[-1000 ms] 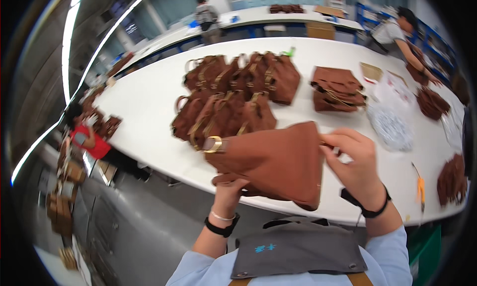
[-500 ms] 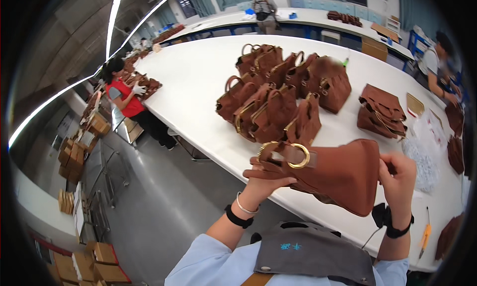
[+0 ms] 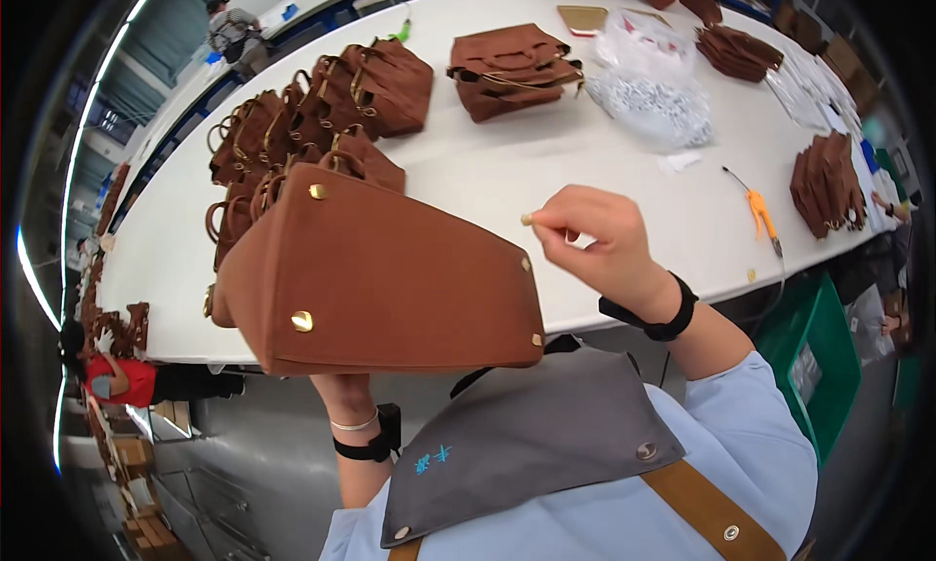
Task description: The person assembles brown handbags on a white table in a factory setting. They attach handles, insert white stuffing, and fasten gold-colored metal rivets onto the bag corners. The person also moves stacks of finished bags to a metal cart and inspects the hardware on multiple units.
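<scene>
There is one raised bag (image 3: 400, 278) with four studs (image 3: 302, 321), two black wristbands (image 3: 675, 312), one orange tool (image 3: 760, 215).

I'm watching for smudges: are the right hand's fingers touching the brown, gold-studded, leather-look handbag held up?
Apart: the head view shows white tabletop between the right hand's fingers and the brown handbag.

Smooth, matt brown leather, by its look, covers the handbag (image 3: 400, 278) I hold over the table's near edge, its base set with glossy gold-coloured metal studs (image 3: 303, 321). The white table (image 3: 468, 161) has a smooth, softly lit top. Toward its far edge, a clear plastic bag (image 3: 648, 108) is crinkled and shiny; nearer the right end, an orange tool (image 3: 760, 213) looks of smooth plastic. Past the near edge, a green crate (image 3: 834, 366) appears to be plastic. My apron (image 3: 546, 425) is matt grey cloth, the floor (image 3: 268, 429) a glossy grey.
</scene>
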A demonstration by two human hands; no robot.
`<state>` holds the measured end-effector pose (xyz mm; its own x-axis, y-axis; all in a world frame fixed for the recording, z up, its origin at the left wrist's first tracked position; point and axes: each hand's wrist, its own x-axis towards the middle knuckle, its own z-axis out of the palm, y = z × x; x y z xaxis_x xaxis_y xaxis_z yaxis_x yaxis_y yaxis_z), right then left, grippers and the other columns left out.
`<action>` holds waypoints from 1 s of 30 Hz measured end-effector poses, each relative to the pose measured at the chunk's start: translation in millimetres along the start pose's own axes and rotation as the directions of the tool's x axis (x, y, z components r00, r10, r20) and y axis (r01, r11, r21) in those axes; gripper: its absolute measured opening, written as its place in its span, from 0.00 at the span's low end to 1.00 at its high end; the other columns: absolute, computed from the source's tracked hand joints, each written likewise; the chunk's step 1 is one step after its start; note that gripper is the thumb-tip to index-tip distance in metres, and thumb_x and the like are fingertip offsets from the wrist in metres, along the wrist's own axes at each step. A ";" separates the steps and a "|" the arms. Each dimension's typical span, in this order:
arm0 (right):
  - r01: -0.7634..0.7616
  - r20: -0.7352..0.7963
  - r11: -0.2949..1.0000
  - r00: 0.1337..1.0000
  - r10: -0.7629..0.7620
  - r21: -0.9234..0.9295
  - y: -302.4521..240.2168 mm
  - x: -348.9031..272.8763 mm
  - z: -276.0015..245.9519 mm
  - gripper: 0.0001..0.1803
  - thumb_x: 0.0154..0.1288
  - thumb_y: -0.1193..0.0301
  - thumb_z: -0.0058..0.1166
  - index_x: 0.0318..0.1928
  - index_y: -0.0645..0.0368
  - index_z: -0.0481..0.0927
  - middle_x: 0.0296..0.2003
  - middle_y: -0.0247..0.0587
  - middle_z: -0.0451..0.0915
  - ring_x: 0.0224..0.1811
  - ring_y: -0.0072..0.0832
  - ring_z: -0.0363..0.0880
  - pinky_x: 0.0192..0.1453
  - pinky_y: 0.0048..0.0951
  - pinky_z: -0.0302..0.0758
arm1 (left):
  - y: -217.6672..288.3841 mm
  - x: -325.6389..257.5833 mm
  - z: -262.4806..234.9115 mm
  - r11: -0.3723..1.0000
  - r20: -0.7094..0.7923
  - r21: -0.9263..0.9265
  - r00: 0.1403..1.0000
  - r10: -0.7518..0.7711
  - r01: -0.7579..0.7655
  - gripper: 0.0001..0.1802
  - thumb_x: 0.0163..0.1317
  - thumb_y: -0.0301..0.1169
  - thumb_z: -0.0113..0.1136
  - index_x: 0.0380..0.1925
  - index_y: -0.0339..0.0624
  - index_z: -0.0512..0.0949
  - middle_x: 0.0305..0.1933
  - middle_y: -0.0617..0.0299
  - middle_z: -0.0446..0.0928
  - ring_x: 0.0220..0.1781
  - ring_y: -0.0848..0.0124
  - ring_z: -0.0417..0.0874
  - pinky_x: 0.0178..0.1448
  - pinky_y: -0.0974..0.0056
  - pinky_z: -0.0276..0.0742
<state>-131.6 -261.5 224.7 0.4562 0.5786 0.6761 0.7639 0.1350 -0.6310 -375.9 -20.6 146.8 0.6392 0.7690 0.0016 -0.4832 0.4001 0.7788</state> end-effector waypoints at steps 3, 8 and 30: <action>0.072 -0.009 0.985 0.997 -0.074 -0.158 3.1 -27.7 9.4 0.05 0.49 0.80 0.62 0.29 0.61 0.81 0.24 0.37 0.79 0.24 0.30 0.78 0.24 0.28 0.74 | -1.6 2.2 -18.0 0.997 -0.021 -0.032 0.998 -0.065 0.064 0.23 0.67 0.43 0.53 0.54 0.38 0.70 0.52 0.60 0.75 0.54 0.65 0.77 0.55 0.58 0.78; 0.070 0.006 0.946 0.997 -0.072 -0.317 3.0 -42.8 12.2 0.03 0.52 0.78 0.61 0.28 0.61 0.80 0.23 0.37 0.77 0.23 0.31 0.77 0.24 0.28 0.74 | -0.9 -1.2 17.3 0.999 -0.100 0.050 0.995 0.006 -0.001 0.20 0.67 0.42 0.53 0.51 0.37 0.71 0.49 0.59 0.75 0.52 0.66 0.77 0.54 0.57 0.77; -0.489 0.291 0.080 0.633 0.717 0.869 18.6 -43.5 -16.9 0.06 0.63 0.77 0.54 0.33 0.67 0.82 0.25 0.38 0.80 0.23 0.18 0.76 0.28 0.18 0.73 | -7.2 6.8 0.5 0.998 0.090 -0.034 0.995 -0.040 0.043 0.19 0.66 0.39 0.56 0.53 0.44 0.72 0.53 0.64 0.75 0.55 0.66 0.76 0.58 0.56 0.77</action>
<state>-129.5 -297.8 190.0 0.7042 0.6970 -0.1350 -0.5585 0.4264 -0.7115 -367.7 -18.5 141.5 0.7090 0.7047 0.0267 -0.4755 0.4497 0.7561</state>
